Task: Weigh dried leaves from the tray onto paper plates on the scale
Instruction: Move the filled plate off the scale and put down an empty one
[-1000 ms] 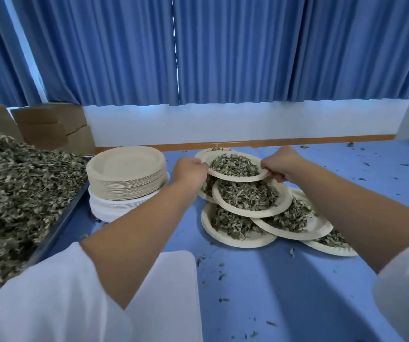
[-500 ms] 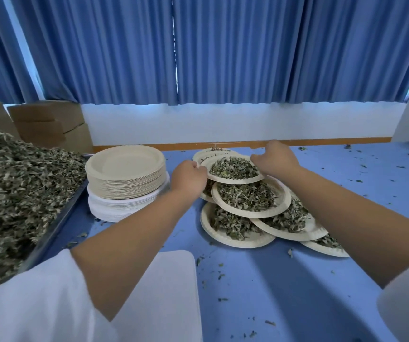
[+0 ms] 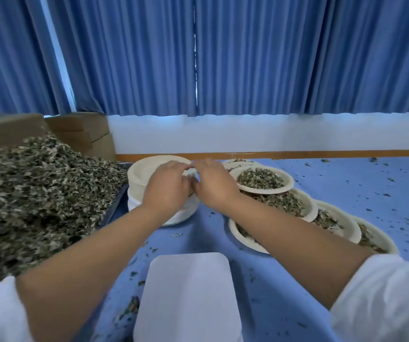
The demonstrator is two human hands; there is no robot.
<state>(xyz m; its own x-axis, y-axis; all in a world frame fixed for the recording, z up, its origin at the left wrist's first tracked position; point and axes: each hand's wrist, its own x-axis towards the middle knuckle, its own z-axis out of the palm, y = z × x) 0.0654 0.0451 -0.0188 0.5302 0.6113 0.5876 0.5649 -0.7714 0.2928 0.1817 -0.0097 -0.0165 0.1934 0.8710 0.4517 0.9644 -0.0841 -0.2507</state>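
— Grey-green and brittle: is that how the dried leaves (image 3: 38, 193) are to be described?

— Yes. Small, curled, crumbled pieces are seen, dull olive mixed with paler straw-coloured bits. They are heaped high on the dark tray (image 3: 119, 204) at the left of the blue table (image 3: 346, 193). Only a strip of the tray's edge is shown below the heap.

— Are leaves found anywhere else?

— A shallow mound is carried by each of the filled plates (image 3: 290, 186), which are overlapped in a row at the right. Loose flakes are scattered over the table around them.

— Where are the hands placed?

— Both are laid on the stack of empty paper plates (image 3: 139, 169), which stands just beside the tray. The left hand (image 3: 168, 186) is spread over the top plate. The right hand (image 3: 214, 183) is set just beside it, and the fingertips nearly meet at the far rim.

— And the grip of each?

— The fingers of both hands are loosely bent, but they are blurred. Whether a rim is pinched cannot be told for either hand.

— Where is the scale?

— The white scale (image 3: 188, 297) is seen nearest the camera, between the two forearms, with leaf crumbs lying at its left side.
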